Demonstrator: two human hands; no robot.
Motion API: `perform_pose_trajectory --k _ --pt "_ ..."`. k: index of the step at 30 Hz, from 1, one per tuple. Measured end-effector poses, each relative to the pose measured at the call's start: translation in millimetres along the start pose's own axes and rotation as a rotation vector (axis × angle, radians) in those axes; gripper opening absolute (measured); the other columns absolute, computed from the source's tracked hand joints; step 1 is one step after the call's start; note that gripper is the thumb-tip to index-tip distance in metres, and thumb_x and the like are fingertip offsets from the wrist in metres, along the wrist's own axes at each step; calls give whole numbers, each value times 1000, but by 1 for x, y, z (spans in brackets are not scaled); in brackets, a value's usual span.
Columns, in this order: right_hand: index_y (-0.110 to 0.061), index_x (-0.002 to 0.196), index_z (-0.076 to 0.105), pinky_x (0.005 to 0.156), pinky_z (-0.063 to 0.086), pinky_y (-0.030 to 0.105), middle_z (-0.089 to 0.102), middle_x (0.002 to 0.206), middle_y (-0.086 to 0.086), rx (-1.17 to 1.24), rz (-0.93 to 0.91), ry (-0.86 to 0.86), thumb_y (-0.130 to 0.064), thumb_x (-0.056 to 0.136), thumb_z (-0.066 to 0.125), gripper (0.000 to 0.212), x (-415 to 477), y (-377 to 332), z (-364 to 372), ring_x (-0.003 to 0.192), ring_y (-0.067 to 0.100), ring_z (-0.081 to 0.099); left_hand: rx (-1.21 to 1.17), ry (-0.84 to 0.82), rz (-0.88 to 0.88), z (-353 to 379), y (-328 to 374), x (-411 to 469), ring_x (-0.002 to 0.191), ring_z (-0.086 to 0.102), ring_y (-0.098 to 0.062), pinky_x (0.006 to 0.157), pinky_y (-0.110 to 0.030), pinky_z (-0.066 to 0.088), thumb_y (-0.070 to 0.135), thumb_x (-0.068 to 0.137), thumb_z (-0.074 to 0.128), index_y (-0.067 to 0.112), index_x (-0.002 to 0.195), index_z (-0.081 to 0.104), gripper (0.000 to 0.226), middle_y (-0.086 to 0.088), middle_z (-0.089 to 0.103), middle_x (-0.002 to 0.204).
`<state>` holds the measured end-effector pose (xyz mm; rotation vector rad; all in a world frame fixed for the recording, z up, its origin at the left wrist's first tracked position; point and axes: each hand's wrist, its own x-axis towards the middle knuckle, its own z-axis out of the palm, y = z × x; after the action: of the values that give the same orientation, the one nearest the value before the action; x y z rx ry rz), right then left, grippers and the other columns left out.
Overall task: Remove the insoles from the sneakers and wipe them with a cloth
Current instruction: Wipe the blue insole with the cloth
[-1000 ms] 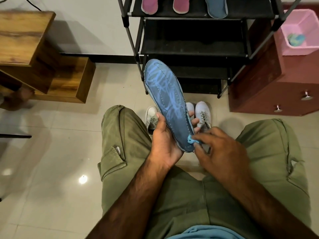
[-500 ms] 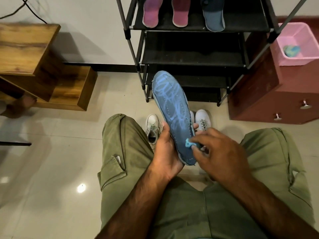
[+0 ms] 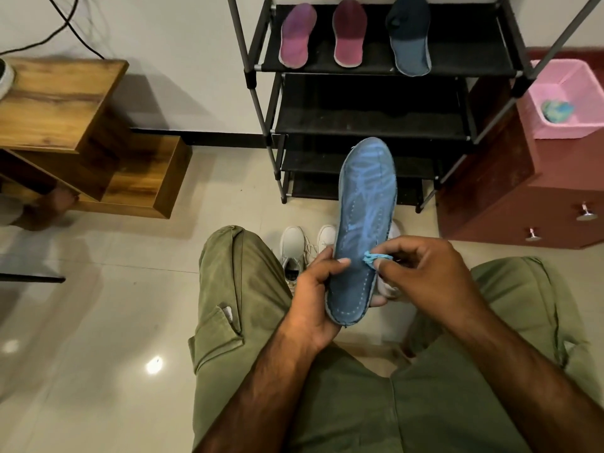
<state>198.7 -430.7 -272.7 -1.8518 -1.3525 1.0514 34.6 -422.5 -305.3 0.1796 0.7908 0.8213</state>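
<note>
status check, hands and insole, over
Left hand holds blue insole by heel end, toe up. Right hand pinches small blue cloth against it. Nothing between them; white sneakers on floor beneath.

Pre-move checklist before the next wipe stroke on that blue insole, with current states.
1. Left hand grips the blue insole at its heel end: ok.
2. Right hand pinches the cloth: ok.
3. Cloth touches the insole's right edge: ok.
4. Insole's stitched face turned up toward the camera: ok.
5. Toe end already wiped clean: cannot tell.
6. Free space on the top shelf right of the dark insole: ok.
</note>
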Motion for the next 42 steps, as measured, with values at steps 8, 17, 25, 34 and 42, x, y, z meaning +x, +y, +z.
perform_pose_trajectory --k 8,17,25,34,42 --pt "-23 89 80 73 62 36 78 81 0 401 85 162 -7 85 78 17 1 -5 -3 74 24 75 -285 -210 75 -8 -4 5 122 59 -46 93 -55 56 5 74 65 -2 128 64 55 -28 57 140" --pt "-18 92 79 63 59 26 78 80 1 519 109 200 -9 83 80 13 -7 -11 8 72 19 75 278 -270 373 -4 -18 7 137 49 -43 117 -64 32 -12 89 60 1 145 51 58 -26 54 146" --pt "-32 94 80 74 63 43 77 85 -12 247 77 168 -25 85 80 12 -12 -3 15 77 9 73 309 16 150 -3 -21 14 135 56 -35 120 -58 33 37 109 40 -1 143 53 53 -22 61 140" --pt "-28 107 76 76 54 18 66 100 -16 -209 -258 238 -22 86 77 23 -12 -10 16 87 0 64 275 5 179 -3 -23 13 135 56 -32 113 -44 45 44 108 38 2 146 50 58 -20 60 143" --pt "-23 113 76 78 49 22 69 103 -7 -380 -253 246 -26 88 74 25 11 -8 12 87 7 61 253 4 181 -6 -23 13 138 53 -34 115 -51 42 43 107 38 7 148 47 55 -20 58 145"
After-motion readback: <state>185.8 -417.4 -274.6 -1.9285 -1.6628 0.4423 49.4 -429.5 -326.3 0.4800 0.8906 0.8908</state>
